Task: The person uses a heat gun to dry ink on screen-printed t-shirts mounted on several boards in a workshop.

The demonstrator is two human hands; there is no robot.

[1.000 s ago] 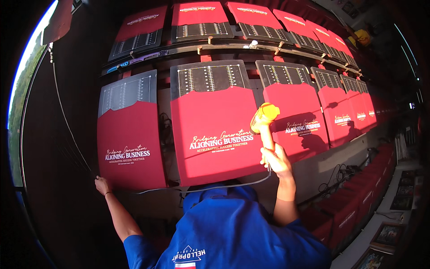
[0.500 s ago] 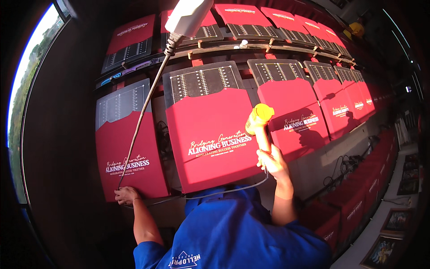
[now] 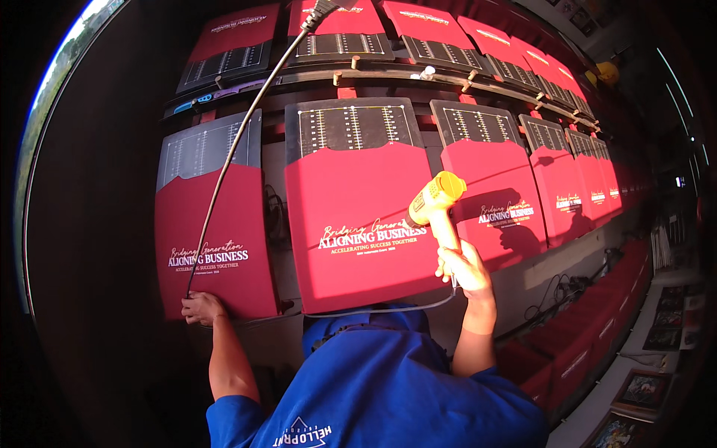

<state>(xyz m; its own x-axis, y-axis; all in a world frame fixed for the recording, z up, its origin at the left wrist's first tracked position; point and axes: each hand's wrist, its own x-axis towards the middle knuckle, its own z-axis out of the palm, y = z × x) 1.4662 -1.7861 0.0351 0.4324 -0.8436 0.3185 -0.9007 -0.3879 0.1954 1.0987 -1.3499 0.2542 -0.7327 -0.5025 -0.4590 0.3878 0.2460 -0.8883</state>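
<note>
The right grip (image 3: 467, 270) is clamped on a yellow heat gun (image 3: 435, 203), held above the right edge of the near middle red shirt (image 3: 358, 194), which bears white and gold lettering. The left grip (image 3: 203, 308), at the near end of the left red shirt (image 3: 235, 216), seems to pinch the gray cord (image 3: 222, 172), though fingers are partly hidden; the cord's pale plug has just swung mostly out of view, leaving the cord slanting across that shirt.
</note>
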